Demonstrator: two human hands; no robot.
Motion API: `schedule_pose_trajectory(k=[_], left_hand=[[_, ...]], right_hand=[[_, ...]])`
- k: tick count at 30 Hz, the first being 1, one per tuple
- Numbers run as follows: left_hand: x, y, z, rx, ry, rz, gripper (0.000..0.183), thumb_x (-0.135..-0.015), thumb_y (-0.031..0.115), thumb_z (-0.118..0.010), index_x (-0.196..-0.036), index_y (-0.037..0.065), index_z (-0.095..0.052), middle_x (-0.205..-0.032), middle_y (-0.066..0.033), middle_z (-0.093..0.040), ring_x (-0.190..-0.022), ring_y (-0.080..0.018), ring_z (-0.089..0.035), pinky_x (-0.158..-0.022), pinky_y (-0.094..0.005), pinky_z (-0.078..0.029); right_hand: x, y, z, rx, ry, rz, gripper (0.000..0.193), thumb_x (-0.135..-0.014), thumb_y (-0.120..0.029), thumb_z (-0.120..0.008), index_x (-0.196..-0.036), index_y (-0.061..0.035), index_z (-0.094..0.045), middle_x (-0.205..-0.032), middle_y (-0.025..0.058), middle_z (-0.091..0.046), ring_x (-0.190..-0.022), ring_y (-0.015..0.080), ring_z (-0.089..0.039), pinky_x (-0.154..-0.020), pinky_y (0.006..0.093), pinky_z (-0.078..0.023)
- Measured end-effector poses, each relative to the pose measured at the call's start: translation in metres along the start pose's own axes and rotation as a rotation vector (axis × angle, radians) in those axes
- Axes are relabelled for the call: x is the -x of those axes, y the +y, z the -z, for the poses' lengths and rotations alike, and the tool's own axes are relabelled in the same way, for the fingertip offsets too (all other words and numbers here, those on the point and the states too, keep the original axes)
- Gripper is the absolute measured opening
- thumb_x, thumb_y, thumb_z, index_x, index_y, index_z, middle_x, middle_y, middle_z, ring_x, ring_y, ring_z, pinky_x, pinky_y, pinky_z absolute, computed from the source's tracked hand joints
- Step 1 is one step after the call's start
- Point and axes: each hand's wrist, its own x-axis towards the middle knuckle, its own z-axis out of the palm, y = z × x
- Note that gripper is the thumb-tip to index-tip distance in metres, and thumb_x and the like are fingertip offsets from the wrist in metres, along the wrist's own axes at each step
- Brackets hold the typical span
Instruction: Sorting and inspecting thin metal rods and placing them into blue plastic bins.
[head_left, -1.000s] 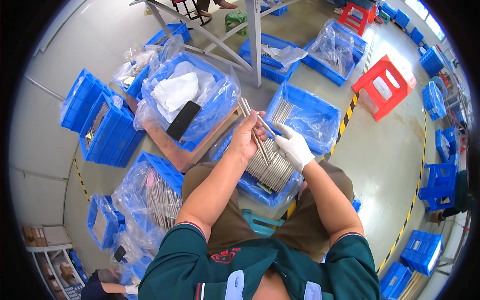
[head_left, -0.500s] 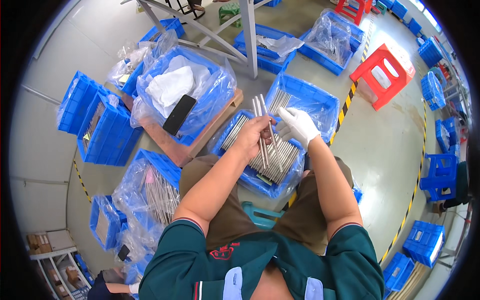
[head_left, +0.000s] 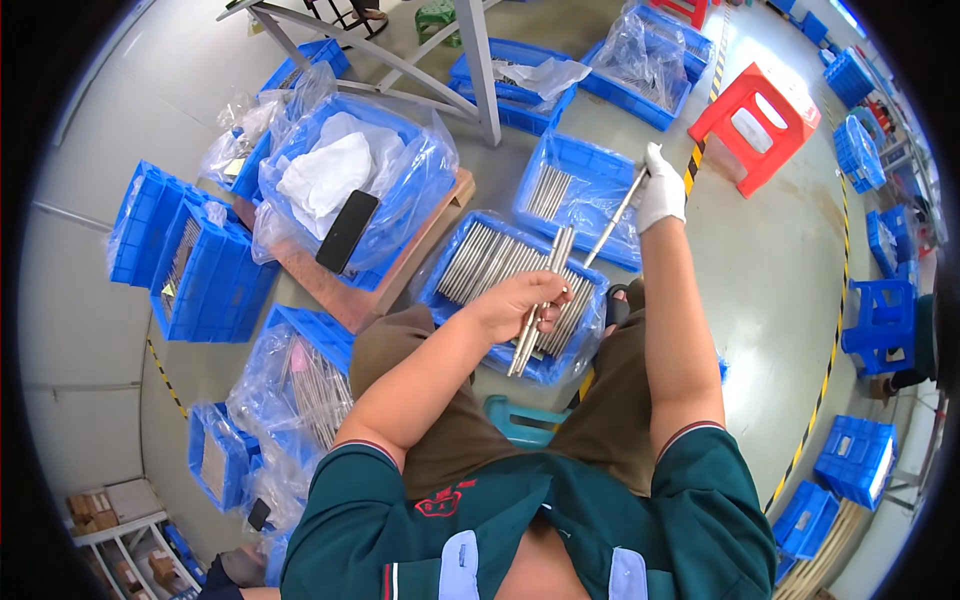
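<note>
My bare left hand (head_left: 522, 303) is closed round a few slim metal rods (head_left: 562, 246), held slanting over a blue crate (head_left: 428, 297). That crate is lined with clear plastic and filled with rows of similar rods (head_left: 490, 260). My white-gloved right hand (head_left: 662, 188) is raised to the right, gripping the upper end of a single metal rod (head_left: 614, 226), which slants down and left toward the held bunch. Just beyond lies a second blue crate (head_left: 607, 163) lined with plastic, with a small row of rods (head_left: 549, 191) at its left side.
Left of my knees, a plastic-lined blue bin on a wooden pallet (head_left: 318, 287) carries a black phone (head_left: 347, 232). More rods fill a bin (head_left: 318, 385) at lower left. A red stool (head_left: 757, 125) stands at right. A grey metal frame leg (head_left: 477, 75) rises ahead.
My right hand has moved right and away from the left, with a rod now in its grip. My left hand has shifted slightly right and nearer, still holding rods.
</note>
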Motion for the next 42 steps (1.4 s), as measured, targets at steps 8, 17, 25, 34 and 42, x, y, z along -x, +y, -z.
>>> schedule_pose_trajectory(k=[8, 17, 25, 34, 42], left_hand=[[-0.005, 0.015, 0.012, 0.024, -0.026, -0.192, 0.029, -0.088, 0.032, -0.058, -0.093, 0.003, -0.058, -0.106, -0.0106, -0.059, -0.094, -0.0253, -0.061, -0.081, -0.0401, -0.052], [-0.013, -0.002, 0.023, 0.076, 0.073, -0.004, 0.025, -0.090, 0.026, -0.057, -0.094, 0.001, -0.059, -0.090, -0.0074, -0.062, -0.084, -0.0188, -0.062, -0.076, -0.0346, -0.052], [0.005, 0.035, 0.018, -0.204, 0.512, -0.176, 0.018, -0.091, 0.019, -0.056, -0.091, 0.002, -0.062, -0.110, -0.0054, -0.052, -0.096, -0.0110, -0.051, -0.084, -0.0285, -0.044], [0.019, 0.058, 0.016, -0.351, 0.415, -0.146, 0.018, -0.081, -0.001, -0.052, -0.095, -0.003, -0.062, -0.116, -0.0138, -0.052, -0.098, -0.0178, -0.053, -0.088, -0.0311, -0.042], [0.024, 0.079, 0.023, -0.212, 0.448, -0.026, 0.019, -0.083, 0.009, -0.062, -0.099, -0.001, -0.063, -0.116, -0.0123, -0.050, -0.108, -0.0187, -0.048, -0.092, -0.0309, -0.038]], right_hand=[[0.058, 0.049, -0.014, 0.596, -0.428, -0.262, 0.037, -0.087, -0.039, -0.052, -0.076, -0.0048, -0.060, -0.058, 0.0023, -0.051, -0.046, 0.0119, -0.046, -0.042, 0.0259, -0.037], [0.066, 0.098, 0.008, -0.027, -0.710, -1.134, 0.043, -0.085, -0.040, -0.057, -0.053, -0.0125, -0.048, -0.040, 0.0017, -0.040, -0.030, 0.0178, -0.038, -0.032, 0.0319, -0.037], [-0.064, 0.129, 0.008, 0.002, -0.161, -0.804, 0.022, -0.090, -0.019, -0.046, -0.081, -0.0005, -0.054, -0.071, 0.0148, -0.058, -0.069, 0.0327, -0.061, -0.068, 0.0484, -0.051], [-0.274, 0.234, 0.080, -0.090, 0.192, -0.405, 0.018, -0.092, -0.021, -0.053, -0.099, -0.0063, -0.046, -0.083, 0.0106, -0.057, -0.070, 0.0244, -0.059, -0.062, 0.0403, -0.048], [-0.310, 0.358, 0.051, 0.408, 0.028, -0.498, 0.009, -0.089, -0.017, -0.054, -0.090, -0.0075, -0.054, -0.070, 0.0055, -0.057, -0.059, 0.0192, -0.056, -0.053, 0.0358, -0.047]])
